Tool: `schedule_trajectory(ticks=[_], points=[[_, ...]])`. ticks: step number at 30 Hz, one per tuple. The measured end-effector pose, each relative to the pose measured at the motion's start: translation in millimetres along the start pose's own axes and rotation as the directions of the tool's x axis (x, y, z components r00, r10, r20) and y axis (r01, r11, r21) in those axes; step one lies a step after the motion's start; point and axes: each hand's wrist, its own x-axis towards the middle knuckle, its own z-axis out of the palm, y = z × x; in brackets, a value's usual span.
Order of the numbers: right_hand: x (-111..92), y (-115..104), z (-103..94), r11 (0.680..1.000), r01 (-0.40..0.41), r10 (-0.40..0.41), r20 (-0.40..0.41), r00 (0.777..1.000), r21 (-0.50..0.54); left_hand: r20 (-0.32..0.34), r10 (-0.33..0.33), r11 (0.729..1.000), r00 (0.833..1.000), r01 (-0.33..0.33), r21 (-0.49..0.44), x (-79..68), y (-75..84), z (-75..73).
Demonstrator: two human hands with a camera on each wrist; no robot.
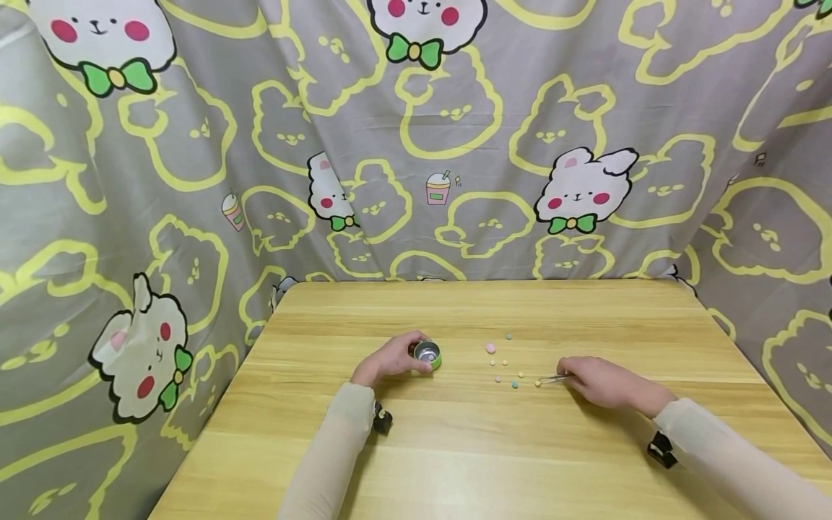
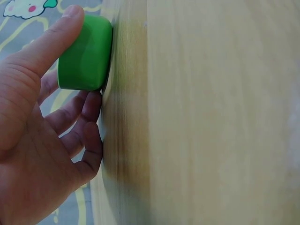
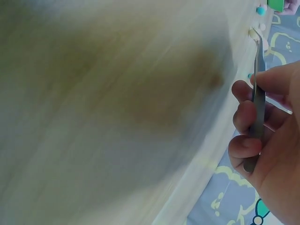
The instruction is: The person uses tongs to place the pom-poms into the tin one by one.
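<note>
A small green tin [image 1: 436,364], its top uncovered and its inside metallic, stands on the table with my left hand [image 1: 390,358] around it. In the left wrist view the thumb lies along the tin's green side [image 2: 86,56], while fingers curl below and behind. My right hand [image 1: 594,383] pinches metal tweezers [image 3: 258,103] between thumb and fingers, tips pointing left. At those tips is a small yellow bead [image 1: 537,383], close to the tabletop. Nearby lie a teal bead [image 1: 515,385], another yellow bead [image 1: 521,375] and a larger pink bead [image 1: 490,348].
More small beads, among them a far teal one [image 1: 509,336] and a small pink one [image 1: 497,379], are scattered between the two hands on the wooden table [image 1: 455,462]. A patterned grey curtain [image 1: 481,238] hangs behind the table and along its sides.
</note>
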Motion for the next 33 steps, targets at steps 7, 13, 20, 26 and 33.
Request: schedule_trajectory(ticks=[7,13,20,26,33], points=[[2.4,0.3,2.6,0.999,0.024,-0.025,-0.031,0.999,-0.022,-0.002,-0.002,1.0,1.0,0.002,0.002,0.0,0.7,-0.4],[5.3,3.8,3.5,0.998,0.059,-0.059,-0.067,0.996,-0.003,-0.001,-0.005,1.0,1.0,0.005,0.019,0.0,1.4,-0.4],[8.2,8.3,2.1,0.999,0.027,-0.025,-0.063,0.998,0.029,0.001,-0.008,1.0,1.0,0.008,0.023,-0.3,2.3,-0.9],[12.9,11.8,2.2,0.998,0.009,-0.004,-0.08,0.997,0.067,0.004,-0.008,0.999,1.0,0.008,0.033,-1.1,2.7,-1.7],[20.8,14.2,-0.2,0.995,-0.015,0.023,-0.077,0.997,0.097,0.007,-0.024,0.999,1.0,0.024,0.028,-0.6,-0.6,-0.7]])
